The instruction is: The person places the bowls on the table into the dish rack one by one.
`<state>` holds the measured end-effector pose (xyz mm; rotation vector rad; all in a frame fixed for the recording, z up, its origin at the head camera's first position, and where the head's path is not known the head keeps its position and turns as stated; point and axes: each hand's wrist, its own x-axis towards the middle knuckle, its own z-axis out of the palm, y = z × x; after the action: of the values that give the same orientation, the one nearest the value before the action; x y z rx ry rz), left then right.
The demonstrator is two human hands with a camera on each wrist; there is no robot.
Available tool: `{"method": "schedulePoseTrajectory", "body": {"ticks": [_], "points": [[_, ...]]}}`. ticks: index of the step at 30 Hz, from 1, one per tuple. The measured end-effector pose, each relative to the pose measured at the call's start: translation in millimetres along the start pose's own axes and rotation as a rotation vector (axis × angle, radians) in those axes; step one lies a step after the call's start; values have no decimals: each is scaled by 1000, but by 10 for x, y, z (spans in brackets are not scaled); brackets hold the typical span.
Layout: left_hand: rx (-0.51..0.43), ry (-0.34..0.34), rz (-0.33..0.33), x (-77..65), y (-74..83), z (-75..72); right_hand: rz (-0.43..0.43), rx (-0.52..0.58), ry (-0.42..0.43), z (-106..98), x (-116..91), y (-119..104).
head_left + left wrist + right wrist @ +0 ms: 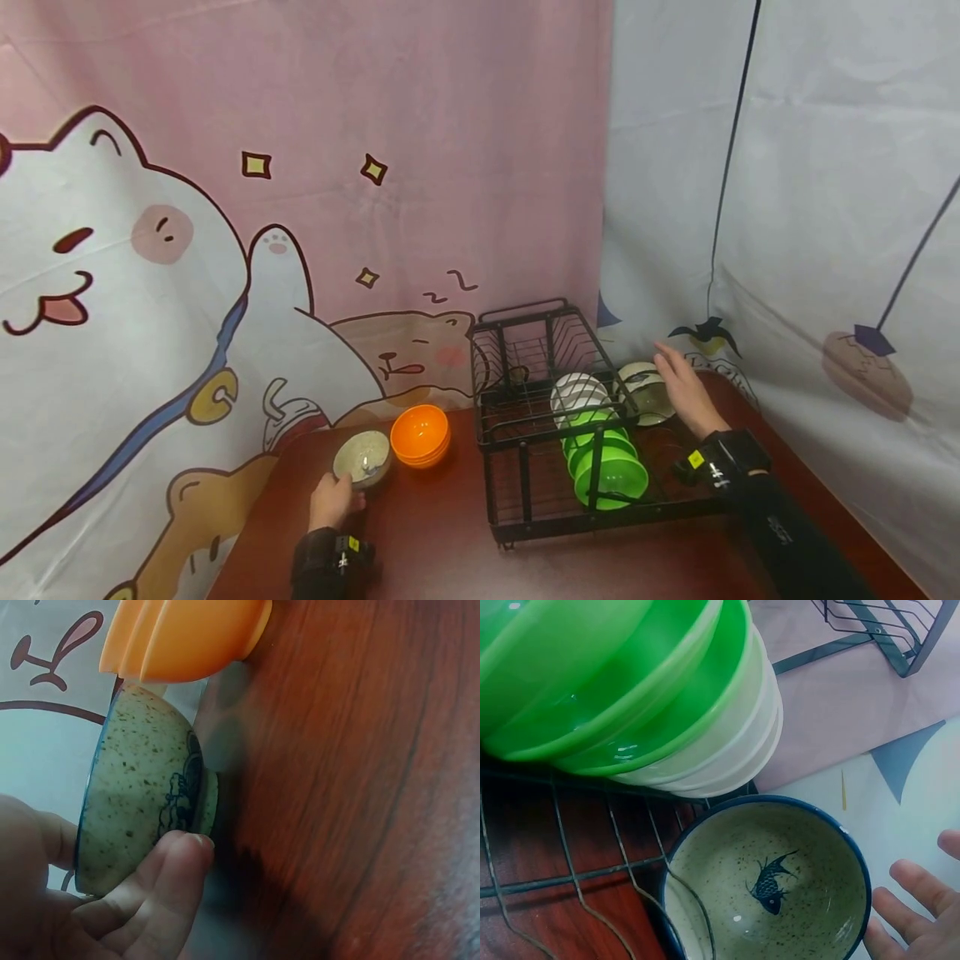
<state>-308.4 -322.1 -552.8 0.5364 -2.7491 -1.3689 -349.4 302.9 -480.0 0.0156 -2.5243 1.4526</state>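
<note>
Two hands reach over a reddish table (442, 550): the left hand (333, 502) grips a speckled bowl (363, 454) between thumb and fingers at the scene's left, just beside a stack of orange bowls (421, 433). On the far right, the right hand (688, 394) has straight, spread fingers close to the rim of a bowl with a fish picture (810, 922), though whether they touch is unclear. That bowl is just right of white bowls (763, 727), which stand tilted behind nearer green bowls (617, 482) in a black dish rack (525, 483).
</note>
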Motion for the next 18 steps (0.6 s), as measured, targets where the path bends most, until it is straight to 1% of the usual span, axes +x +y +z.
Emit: {"method": "schedulePoseTrajectory", "body": {"ticks": [2,4,7,9,10,11,13,18], "points": [[17,-6,7,16,10,-16,-1,-1,2,1,-6,10],[87,15,22,22,8,-31,-3,1,1,6,-9,13],[209,85,72,28,-7,-71,-9,12,-10,5,0,3],[282,137,100,19,24,-135,-19,14,-15,-16,19,-32],[298,161,110,10,61,-176,-26,11,-12,-37,31,-59],[308,184,123,-7,115,-227,-38,5,-6,-67,43,-96],[306,215,147,-51,274,-350,-78,-10,22,-147,68,-194],[269,306,217,-207,816,-691,-199,23,101,-399,96,-527]]}}
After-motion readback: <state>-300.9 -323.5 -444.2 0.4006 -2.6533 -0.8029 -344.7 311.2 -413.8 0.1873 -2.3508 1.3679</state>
